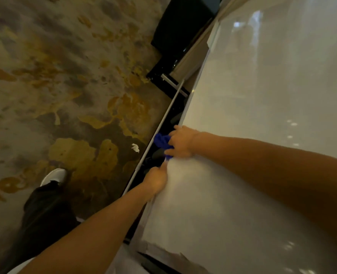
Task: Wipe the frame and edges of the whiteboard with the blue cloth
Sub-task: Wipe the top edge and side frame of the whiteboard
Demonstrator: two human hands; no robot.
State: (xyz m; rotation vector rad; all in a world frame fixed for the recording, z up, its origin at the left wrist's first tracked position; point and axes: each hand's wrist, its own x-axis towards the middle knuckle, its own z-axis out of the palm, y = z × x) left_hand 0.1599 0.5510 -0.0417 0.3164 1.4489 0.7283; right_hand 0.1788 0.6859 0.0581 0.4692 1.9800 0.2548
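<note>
Two bare forearms reach in from the bottom of the frame. The whiteboard [262, 135] fills the right half, its lower edge running diagonally through the centre above a patterned carpet [55, 86]. At that edge, mid-frame, the right hand [182, 142] is clamped on the bunched blue cloth [161, 141]. Just below, the left hand [156, 179] pinches the board's edge, fingers closed.
</note>
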